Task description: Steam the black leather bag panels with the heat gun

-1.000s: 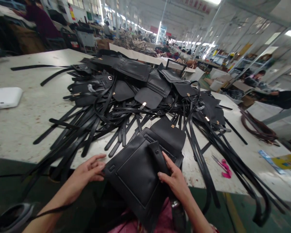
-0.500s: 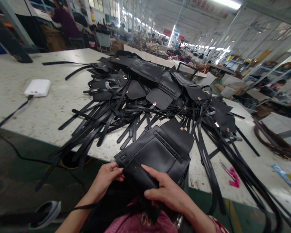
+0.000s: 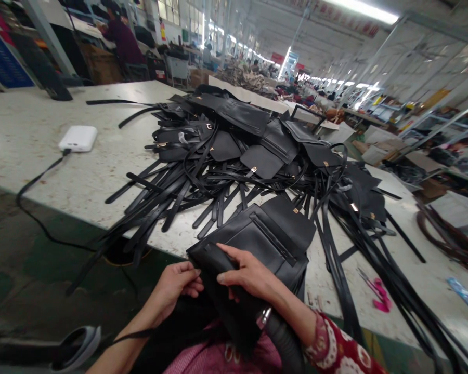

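Observation:
A black leather bag (image 3: 253,234) lies at the table's near edge, its flap with a gold clasp spread away from me. My right hand (image 3: 249,272) grips a folded-up black leather part (image 3: 214,265) of this bag, thumb on the near side and fingers across the top. Close to the left border of that part is my left hand (image 3: 183,283), its fingers curled and thumb pressed to the fingertips. Whatever the left fingertips pinch is too small or hidden to make out. The lower end of the leather hangs over my lap.
Behind the bag, a heap of black bags (image 3: 234,119) with long straps spreads over the white table (image 3: 117,156). A white box with a cable (image 3: 78,139) sits left. Pink-handled scissors (image 3: 380,296) and a brown strap coil (image 3: 444,234) lie right. A person (image 3: 120,39) sits far left.
My right hand has moved up and left, raising the folded leather over the bag's corner. My left hand now sits slightly apart from that corner. The view has shifted slightly left.

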`<state>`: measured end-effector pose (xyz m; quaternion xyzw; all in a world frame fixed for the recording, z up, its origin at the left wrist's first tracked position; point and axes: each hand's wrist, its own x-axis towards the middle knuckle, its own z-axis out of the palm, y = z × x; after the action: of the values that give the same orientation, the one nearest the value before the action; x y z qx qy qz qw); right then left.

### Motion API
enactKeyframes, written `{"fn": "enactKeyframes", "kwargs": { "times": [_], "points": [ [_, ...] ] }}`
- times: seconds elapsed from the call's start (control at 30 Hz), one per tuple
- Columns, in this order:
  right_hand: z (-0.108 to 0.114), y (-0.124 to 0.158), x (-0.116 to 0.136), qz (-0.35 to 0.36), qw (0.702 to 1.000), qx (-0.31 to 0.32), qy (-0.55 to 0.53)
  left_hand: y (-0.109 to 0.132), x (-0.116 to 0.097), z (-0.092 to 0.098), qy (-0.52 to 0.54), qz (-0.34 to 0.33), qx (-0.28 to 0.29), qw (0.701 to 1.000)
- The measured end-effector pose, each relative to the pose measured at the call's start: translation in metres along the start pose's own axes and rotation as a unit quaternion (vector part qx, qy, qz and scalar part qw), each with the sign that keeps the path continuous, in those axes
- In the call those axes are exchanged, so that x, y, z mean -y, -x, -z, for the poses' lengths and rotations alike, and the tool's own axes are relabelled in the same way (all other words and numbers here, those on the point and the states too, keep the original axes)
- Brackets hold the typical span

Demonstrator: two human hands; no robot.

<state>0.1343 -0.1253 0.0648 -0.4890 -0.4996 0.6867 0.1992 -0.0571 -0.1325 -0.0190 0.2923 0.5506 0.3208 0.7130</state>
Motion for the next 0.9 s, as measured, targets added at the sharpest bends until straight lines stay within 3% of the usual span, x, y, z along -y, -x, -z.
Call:
{"fn": "enactKeyframes", "kwargs": {
  "times": [0.13, 0.23, 0.37, 0.5, 0.6, 0.7, 0.8, 0.9],
  "points": [
    [-0.006, -0.013, 0.008, 0.062, 0.996, -0.046, 0.043, 0.002, 0.005, -0.002, 0.046, 0.013, -0.019, 0.999],
    [-0.003, -0.004, 0.015, 0.095, 0.990, -0.085, 0.051, 0.002, 0.008, -0.002, 0.060, 0.012, -0.020, 0.998],
    [0.000, 0.015, 0.020, 0.061, 0.989, -0.006, 0.135, -0.002, 0.012, 0.004, 0.068, 0.016, 0.006, 0.998],
    [-0.010, 0.004, 0.023, 0.054, 0.974, 0.060, 0.212, -0.005, 0.014, 0.011, 0.073, 0.028, 0.037, 0.996],
    [-0.021, -0.021, 0.029, 0.064, 0.973, 0.058, 0.214, -0.004, 0.012, 0.013, 0.066, 0.027, 0.037, 0.997],
    [-0.023, -0.035, 0.035, 0.083, 0.980, 0.008, 0.179, -0.003, 0.010, 0.014, 0.066, 0.027, 0.041, 0.997],
    [-0.010, -0.027, 0.036, 0.084, 0.987, -0.041, 0.130, -0.002, 0.008, 0.017, 0.060, 0.030, 0.081, 0.994],
    [0.006, -0.005, 0.029, 0.066, 0.992, -0.040, 0.103, -0.003, 0.004, 0.018, 0.032, 0.032, 0.162, 0.986]
  ]
}}
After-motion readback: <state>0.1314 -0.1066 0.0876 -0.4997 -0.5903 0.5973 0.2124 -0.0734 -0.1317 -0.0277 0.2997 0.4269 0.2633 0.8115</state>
